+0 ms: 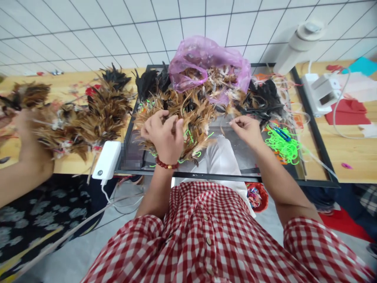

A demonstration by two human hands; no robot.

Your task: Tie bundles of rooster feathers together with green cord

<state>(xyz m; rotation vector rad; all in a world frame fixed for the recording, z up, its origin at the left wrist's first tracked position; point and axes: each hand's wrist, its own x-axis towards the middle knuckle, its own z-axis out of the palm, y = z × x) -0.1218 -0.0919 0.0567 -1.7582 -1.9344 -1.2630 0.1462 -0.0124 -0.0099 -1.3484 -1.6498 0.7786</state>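
My left hand (165, 135) is over a pile of brown feathers (194, 104), its fingers bent and apart, with nothing visible in them. Bright green cord pieces (188, 135) lie among these feathers. My right hand (247, 131) is to the right of the pile, thumb and fingertips pinched together. Whatever is in that pinch is too small to make out. A small loose brown feather (222, 130) shows just left of its fingertips. Right of my right hand lies a tangle of bright green cord (281, 145) with a blue tool (282, 133) on it.
A black-framed panel (312, 118) bears the pile. Behind are a pink plastic bag (212, 51) of feathers and black feathers (262, 100). A white power bank (107, 159), a white bottle (300, 45) and a power strip (316, 94) stand around. Another person's arm (28, 157) reaches in at left.
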